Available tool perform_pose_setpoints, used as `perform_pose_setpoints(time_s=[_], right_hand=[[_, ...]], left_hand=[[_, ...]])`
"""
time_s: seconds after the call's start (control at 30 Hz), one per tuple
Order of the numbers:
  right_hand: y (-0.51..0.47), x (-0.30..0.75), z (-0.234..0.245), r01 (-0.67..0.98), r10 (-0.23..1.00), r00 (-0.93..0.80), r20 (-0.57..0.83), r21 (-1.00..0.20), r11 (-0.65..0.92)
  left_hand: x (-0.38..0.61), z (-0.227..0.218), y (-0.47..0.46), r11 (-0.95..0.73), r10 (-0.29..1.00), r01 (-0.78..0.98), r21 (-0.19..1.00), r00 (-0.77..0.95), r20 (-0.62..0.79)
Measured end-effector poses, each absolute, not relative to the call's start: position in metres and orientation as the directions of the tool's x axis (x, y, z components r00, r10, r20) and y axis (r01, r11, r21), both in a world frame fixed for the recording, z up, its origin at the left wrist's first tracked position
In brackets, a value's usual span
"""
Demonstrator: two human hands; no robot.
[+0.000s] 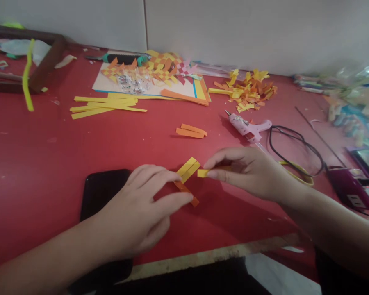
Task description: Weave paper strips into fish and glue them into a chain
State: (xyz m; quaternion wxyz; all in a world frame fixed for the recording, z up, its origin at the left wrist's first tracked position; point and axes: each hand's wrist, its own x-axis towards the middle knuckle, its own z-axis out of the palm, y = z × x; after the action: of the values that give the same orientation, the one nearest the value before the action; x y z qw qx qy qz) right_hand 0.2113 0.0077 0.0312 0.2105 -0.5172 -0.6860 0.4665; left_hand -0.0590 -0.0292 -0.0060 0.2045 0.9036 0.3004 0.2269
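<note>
My right hand (249, 170) pinches a yellow paper strip (202, 173) between thumb and fingers; the rest of that strip is mostly hidden in the hand. Close by, my left hand (150, 200) holds a small piece of crossed paper strips low over the red table. Two yellow strips (189, 169) lie side by side in it and slant up to the right, and an orange strip (184, 190) slants down to the right, under the left thumb. The left fingers partly cover where the strips meet. Beyond the hands, folded orange strips (190, 131) lie on the table.
A black phone (103, 188) lies beside my left forearm. A pink glue gun (247, 127) with a black cord (298, 141) lies right of centre. Yellow strips (107, 107), a heap of paper pieces (250, 90), woven paper pieces (164, 67) and a brown frame (49, 61) stand further back.
</note>
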Motion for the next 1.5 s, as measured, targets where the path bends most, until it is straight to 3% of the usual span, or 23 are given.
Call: perform_pose_setpoints(time_s=[0.13,0.2,0.27,0.47,0.67,0.73,0.83,0.93,1.07,1.27,1.4,1.5], right_hand=[[-0.001,0.194,0.041,0.435,0.863,-0.476,-0.169,-0.898,0.064],[-0.006,0.183,0.043,0.378,0.836,-0.535,-0.118,-0.919,0.112],[-0.009,0.174,0.042,0.337,0.825,-0.564,-0.042,-0.924,0.183],[-0.010,0.166,0.034,0.338,0.866,-0.499,0.042,-0.910,0.239],[-0.005,0.181,0.034,0.465,0.923,-0.380,0.062,-0.850,0.249],[-0.004,0.184,0.033,0.560,0.916,-0.372,0.153,-0.750,0.353],[-0.006,0.184,0.031,0.658,0.799,-0.440,0.410,-0.458,0.597],[-0.008,0.180,0.028,0.567,0.630,-0.586,0.509,-0.298,0.768],[-0.009,0.172,0.024,0.408,0.507,-0.695,0.510,-0.300,0.862],[-0.007,0.173,0.028,0.302,0.424,-0.762,0.491,-0.309,0.902],[-0.003,0.184,0.028,0.348,0.470,-0.740,0.482,-0.323,0.880],[0.007,0.194,0.020,0.363,0.501,-0.736,0.455,-0.360,0.859]], left_hand=[[-0.057,0.010,-0.027,-0.342,0.871,0.411,0.845,0.477,0.121],[-0.054,0.015,-0.027,-0.188,0.899,0.349,0.918,0.438,0.018],[-0.052,0.016,-0.027,-0.140,0.902,0.297,0.945,0.432,-0.003],[-0.051,0.010,-0.028,-0.157,0.934,0.357,0.921,0.356,0.021],[-0.050,0.013,-0.025,0.007,0.965,0.347,0.938,0.245,-0.097],[-0.049,0.015,-0.022,0.029,0.963,0.332,0.943,0.243,-0.115],[-0.049,0.016,-0.019,0.039,0.960,0.324,0.945,0.251,-0.125],[-0.050,0.015,-0.020,0.062,0.950,0.284,0.957,0.276,-0.143],[-0.050,0.013,-0.023,0.104,0.927,0.268,0.958,0.322,-0.191],[-0.049,0.012,-0.023,0.103,0.918,0.282,0.954,0.343,-0.201],[-0.052,0.014,-0.021,0.049,0.933,0.307,0.950,0.325,-0.154],[-0.057,0.011,-0.018,-0.127,0.947,0.425,0.896,0.320,-0.017]])
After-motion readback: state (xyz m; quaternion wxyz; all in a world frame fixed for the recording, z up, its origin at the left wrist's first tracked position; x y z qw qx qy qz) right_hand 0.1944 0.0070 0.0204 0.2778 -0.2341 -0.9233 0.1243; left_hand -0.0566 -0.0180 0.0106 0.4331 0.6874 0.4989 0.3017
